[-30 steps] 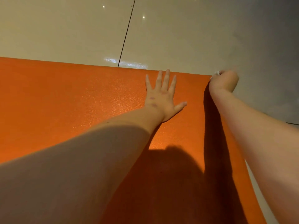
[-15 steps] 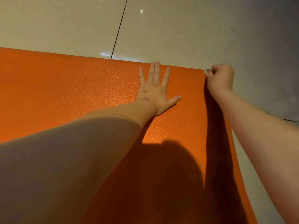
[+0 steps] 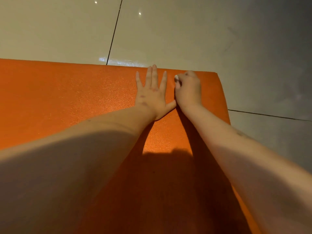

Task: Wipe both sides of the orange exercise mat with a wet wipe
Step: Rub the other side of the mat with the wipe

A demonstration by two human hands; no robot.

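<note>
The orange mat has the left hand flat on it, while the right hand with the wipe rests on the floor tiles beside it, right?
Not quite: the head view shows the right hand, gripping the wet wipe, on the orange mat near its far right corner, not off it. The left hand does lie flat.

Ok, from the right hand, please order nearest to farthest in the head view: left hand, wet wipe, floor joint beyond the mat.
1. wet wipe, gripped in the right hand itself.
2. left hand, flat on the mat, close on its left.
3. floor joint, past the far edge, further left.
</note>
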